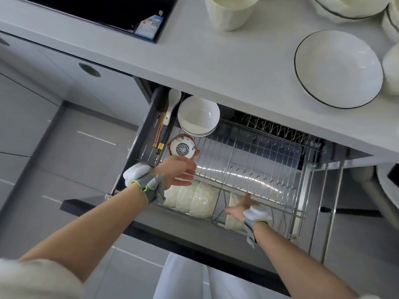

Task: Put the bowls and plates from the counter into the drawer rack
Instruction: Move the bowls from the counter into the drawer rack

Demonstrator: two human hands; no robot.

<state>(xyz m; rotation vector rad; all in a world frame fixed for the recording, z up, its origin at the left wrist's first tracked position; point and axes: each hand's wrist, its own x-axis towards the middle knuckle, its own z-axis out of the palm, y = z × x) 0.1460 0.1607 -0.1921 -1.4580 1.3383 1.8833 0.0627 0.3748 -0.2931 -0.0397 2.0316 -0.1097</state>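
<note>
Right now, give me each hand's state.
Left hand: open, holding nothing, above the cream bowls.
Right hand: open, against a bowl on edge.

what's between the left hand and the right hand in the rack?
Head view: a row of cream bowls standing on edge in the rack's front section, between left hand and right hand.

counter [216, 61]: plate [338, 69], cup [231, 11] | rack [259, 169]: bowls [197, 117]

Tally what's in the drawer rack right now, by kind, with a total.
Cream bowls on edge, front row: 4, the rightmost under the right hand
White bowl stack: at least 2
Patterned bowl: 1
White spoon: 1
Chopstick bundle: 1, pairs uncountable
Total: at least 9
</note>
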